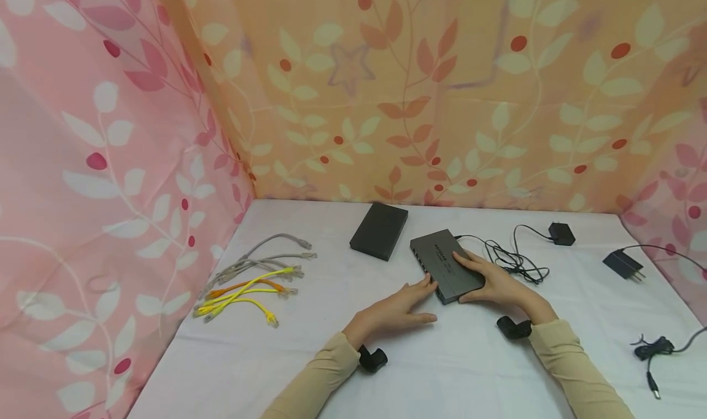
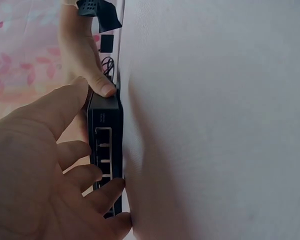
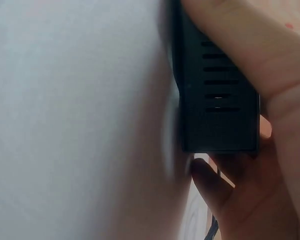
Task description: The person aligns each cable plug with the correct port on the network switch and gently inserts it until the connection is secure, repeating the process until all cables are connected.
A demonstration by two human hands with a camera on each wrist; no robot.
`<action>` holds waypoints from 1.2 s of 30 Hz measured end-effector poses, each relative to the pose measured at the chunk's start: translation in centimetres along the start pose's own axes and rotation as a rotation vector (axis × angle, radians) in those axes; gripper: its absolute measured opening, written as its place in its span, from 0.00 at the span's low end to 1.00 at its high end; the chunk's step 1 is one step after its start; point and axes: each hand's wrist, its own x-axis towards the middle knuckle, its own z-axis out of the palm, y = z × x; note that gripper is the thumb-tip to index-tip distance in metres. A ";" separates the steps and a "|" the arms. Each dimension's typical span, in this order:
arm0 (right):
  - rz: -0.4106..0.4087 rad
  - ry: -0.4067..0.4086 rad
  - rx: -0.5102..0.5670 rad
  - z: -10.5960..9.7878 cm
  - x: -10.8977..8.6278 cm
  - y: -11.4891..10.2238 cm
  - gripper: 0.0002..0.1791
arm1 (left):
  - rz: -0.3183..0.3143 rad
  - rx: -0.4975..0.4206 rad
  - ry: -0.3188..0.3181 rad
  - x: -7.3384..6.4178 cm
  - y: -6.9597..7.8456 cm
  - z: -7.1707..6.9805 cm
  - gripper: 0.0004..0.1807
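A dark grey Netgear network switch (image 1: 442, 262) lies flat on the white table, turned at an angle. My right hand (image 1: 499, 284) grips its right part, thumb at the near edge and fingers across the top; in the right wrist view the slotted side of the switch (image 3: 220, 125) shows between thumb and fingers. My left hand (image 1: 394, 308) touches the port side with its fingertips, thumb held apart. In the left wrist view, the Ethernet ports (image 2: 104, 150) are partly hidden behind those fingers. A thin black cord (image 1: 513, 259) runs from the far edge of the switch.
Behind the switch lies a flat black box (image 1: 379, 230). Grey, orange and yellow network cables (image 1: 248, 284) lie at the left. A black power adapter (image 1: 561, 234) ends the cord; another adapter (image 1: 623, 264) and a bundled cable (image 1: 654, 348) are at the right.
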 end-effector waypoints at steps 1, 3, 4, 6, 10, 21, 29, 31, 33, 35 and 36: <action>0.001 -0.001 0.004 -0.1 0.0 0.1 0.56 | 0.003 0.004 -0.002 0.1 0.0 0.1 0.40; 0.007 -0.006 0.011 -0.4 -0.1 0.4 0.54 | 0.013 0.022 -0.005 0.2 0.2 0.2 0.40; 0.014 -0.004 0.012 -0.6 -0.2 0.5 0.53 | 0.019 0.031 -0.005 0.3 0.3 0.2 0.39; 0.023 0.007 0.007 -0.9 -0.2 0.8 0.52 | 0.026 0.039 -0.008 0.5 0.5 0.2 0.39; 0.035 0.043 0.001 -1.3 -0.3 1.4 0.48 | 0.043 0.041 -0.010 0.8 1.0 0.2 0.38; 0.083 0.081 0.082 -1.0 -0.8 2.1 0.46 | 0.038 0.063 0.010 -1.5 -0.6 -1.7 0.32; 0.079 0.078 0.128 -0.6 -0.9 2.0 0.47 | 0.019 0.134 0.183 -4.5 -3.4 -3.9 0.25; 0.072 0.082 0.138 -0.5 -0.8 2.0 0.47 | -0.010 0.137 0.212 -5.3 -4.0 -4.5 0.25; 0.063 0.083 0.146 -0.4 -0.7 2.1 0.46 | -0.041 0.140 0.236 -6.2 -4.6 -5.1 0.24; 0.054 0.077 0.147 -0.2 -0.5 2.1 0.46 | -0.073 0.143 0.260 -7.1 -5.2 -5.7 0.24; 0.054 0.076 0.148 -0.2 -0.4 2.1 0.46 | -0.088 0.145 0.273 -7.5 -5.5 -6.1 0.24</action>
